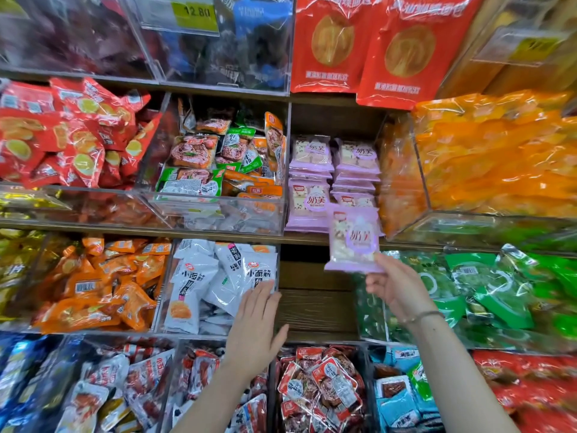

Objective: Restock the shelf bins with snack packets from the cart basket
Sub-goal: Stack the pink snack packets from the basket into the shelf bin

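Observation:
My right hand [396,287] pinches the bottom edge of a lilac snack packet [354,239] and holds it upright just in front of the lilac packet stacks [331,179] on the middle shelf. My left hand [257,326] has straight fingers that rest flat against the front corner of the clear bin of white packets [215,282]. The cart basket is out of view.
Clear bins surround the gap: mixed green and orange packets [218,164], red packets [68,132], orange packets [100,282], yellow-orange packets [487,157], green packets [487,285]. Bare wooden shelf backing [315,301] shows between the white and green bins. Lower bins hold red packets [321,392].

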A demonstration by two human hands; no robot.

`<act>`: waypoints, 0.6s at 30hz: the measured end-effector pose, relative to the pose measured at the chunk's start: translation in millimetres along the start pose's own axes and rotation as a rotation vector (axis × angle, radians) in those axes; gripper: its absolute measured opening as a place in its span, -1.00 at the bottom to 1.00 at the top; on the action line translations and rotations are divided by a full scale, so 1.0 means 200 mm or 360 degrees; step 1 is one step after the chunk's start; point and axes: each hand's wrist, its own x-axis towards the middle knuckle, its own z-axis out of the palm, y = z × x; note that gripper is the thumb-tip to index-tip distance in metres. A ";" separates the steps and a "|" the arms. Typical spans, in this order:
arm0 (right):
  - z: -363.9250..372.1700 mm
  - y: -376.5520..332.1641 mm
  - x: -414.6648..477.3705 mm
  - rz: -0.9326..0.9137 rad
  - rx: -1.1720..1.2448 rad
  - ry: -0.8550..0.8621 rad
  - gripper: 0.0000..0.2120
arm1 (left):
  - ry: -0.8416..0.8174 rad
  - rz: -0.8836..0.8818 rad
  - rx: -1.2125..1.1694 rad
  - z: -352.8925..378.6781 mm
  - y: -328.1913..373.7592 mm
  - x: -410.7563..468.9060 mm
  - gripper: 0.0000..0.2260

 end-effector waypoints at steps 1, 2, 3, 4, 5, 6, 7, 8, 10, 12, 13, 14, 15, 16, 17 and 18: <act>0.01 -0.02 0.04 -0.0021 0.0058 0.0077 -0.77 | -0.0007 0.0002 0.0063 0.02 0.00 0.00 -0.57; 0.02 -0.04 0.09 -0.0031 0.0111 0.0151 -0.79 | -0.0004 0.0001 0.0083 0.03 -0.01 0.01 -0.56; 0.03 -0.06 0.13 -0.0030 0.0159 0.0226 -0.80 | -0.0004 0.0001 0.0085 0.04 -0.02 0.01 -0.55; 0.05 -0.07 0.17 -0.0015 0.0208 0.0307 -0.83 | -0.0005 -0.0002 0.0089 0.05 -0.02 0.01 -0.54; 0.06 -0.07 0.21 0.0011 0.0261 0.0391 -0.85 | -0.0013 -0.0008 0.0090 0.06 -0.02 0.01 -0.54; 0.08 -0.07 0.23 0.0040 0.0336 0.0472 -0.86 | -0.0021 -0.0013 0.0089 0.06 -0.03 0.01 -0.54; 0.10 -0.07 0.25 0.0055 0.0446 0.0538 -0.86 | -0.0023 -0.0015 0.0087 0.07 -0.03 0.01 -0.54; 0.12 -0.06 0.26 0.0053 0.0587 0.0589 -0.85 | -0.0020 -0.0018 0.0084 0.07 -0.03 0.01 -0.54; 0.15 -0.05 0.28 0.0006 0.0852 0.0657 -0.85 | -0.0015 -0.0025 0.0078 0.06 -0.03 0.01 -0.54; 0.17 -0.04 0.29 -0.0030 0.1023 0.0688 -0.89 | -0.0001 -0.0023 0.0077 0.07 -0.02 0.01 -0.54; 0.18 -0.05 0.29 -0.0033 0.1090 0.0712 -0.90 | 0.0010 -0.0020 0.0075 0.07 -0.03 0.01 -0.54; 0.18 -0.05 0.31 -0.0024 0.1145 0.0745 -0.89 | 0.0021 -0.0017 0.0071 0.08 -0.03 0.01 -0.55; 0.18 -0.06 0.31 -0.0013 0.1186 0.0773 -0.90 | 0.0029 -0.0015 0.0067 0.08 -0.03 0.01 -0.55; 0.19 -0.06 0.32 -0.0004 0.1217 0.0795 -0.90 | 0.0037 -0.0015 0.0065 0.08 -0.03 0.01 -0.55; 0.19 -0.07 0.33 0.0010 0.1217 0.0809 -0.91 | 0.0045 -0.0018 0.0063 0.09 -0.03 0.01 -0.56; 0.19 -0.08 0.34 0.0022 0.1188 0.0799 -0.88 | 0.0054 -0.0020 0.0063 0.09 -0.03 0.01 -0.56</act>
